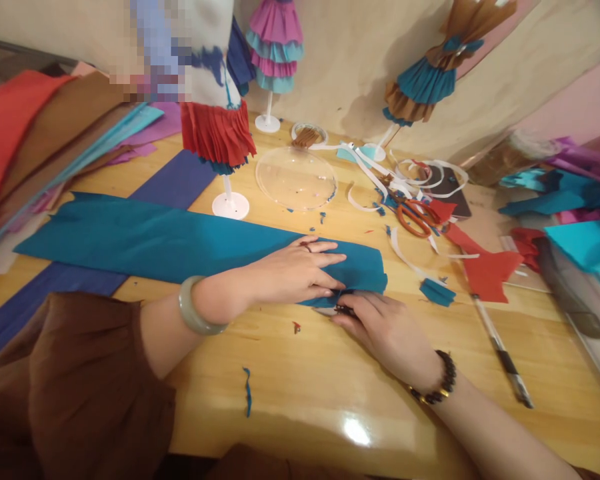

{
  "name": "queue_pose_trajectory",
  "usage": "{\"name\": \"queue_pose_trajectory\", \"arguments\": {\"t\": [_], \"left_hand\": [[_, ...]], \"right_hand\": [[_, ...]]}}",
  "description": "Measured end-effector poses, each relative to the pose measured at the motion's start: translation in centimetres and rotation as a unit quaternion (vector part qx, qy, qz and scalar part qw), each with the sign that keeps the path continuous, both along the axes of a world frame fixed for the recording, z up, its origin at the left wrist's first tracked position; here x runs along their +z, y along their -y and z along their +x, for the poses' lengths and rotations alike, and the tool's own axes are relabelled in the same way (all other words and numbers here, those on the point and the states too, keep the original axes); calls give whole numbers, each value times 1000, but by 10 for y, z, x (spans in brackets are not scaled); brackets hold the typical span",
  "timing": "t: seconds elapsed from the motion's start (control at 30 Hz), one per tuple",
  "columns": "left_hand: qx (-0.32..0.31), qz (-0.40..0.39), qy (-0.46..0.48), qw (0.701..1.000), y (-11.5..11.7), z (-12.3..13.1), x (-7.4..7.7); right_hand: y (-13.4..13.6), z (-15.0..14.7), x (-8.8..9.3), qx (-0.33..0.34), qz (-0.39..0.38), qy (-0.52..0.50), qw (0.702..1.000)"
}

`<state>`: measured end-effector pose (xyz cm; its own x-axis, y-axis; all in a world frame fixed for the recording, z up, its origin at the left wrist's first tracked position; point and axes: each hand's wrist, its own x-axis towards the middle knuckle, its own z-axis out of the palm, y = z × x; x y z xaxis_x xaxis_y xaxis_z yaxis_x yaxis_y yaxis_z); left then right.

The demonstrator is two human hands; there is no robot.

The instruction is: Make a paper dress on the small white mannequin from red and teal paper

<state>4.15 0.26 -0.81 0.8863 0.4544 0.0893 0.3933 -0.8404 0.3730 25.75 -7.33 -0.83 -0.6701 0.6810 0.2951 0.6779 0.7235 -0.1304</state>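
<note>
A long strip of teal crepe paper (170, 240) lies across the table, its left end ragged. My left hand (293, 270) rests flat on its right part, fingers spread, pressing the sheet down. Fingers of my right hand (380, 323) are closed round a small dark-handled blade (345, 309) at the paper's near edge. Its pale tip points left, just under the paper's border. Most of the handle is hidden in my grip, so whether it is a knife or scissors does not show. Beneath the teal sheet runs a dark blue strip (175, 177).
Figures in ruffled paper skirts stand behind, one with a red skirt (217, 130). Orange-handled scissors (414, 220) lie among white ribbons and scraps at right. A clear round plate (297, 177), a pen-like tool (503, 350) and stacked coloured sheets (35, 140) surround the work area.
</note>
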Motion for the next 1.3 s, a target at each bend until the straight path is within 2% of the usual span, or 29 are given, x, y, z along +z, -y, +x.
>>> {"name": "queue_pose_trajectory", "arguments": {"t": [0.7,0.97,1.3], "left_hand": [[-1,5,13,1000,0,2,-2],[1,3,-9,1000,2,0,3],[1,-4,-10,1000,1,2,2]], "right_hand": [[4,-6,-1,-2,17,3,1000],[7,-4,-2,-8,36,17,999],[18,-1,3,-51,-4,42,998]]}}
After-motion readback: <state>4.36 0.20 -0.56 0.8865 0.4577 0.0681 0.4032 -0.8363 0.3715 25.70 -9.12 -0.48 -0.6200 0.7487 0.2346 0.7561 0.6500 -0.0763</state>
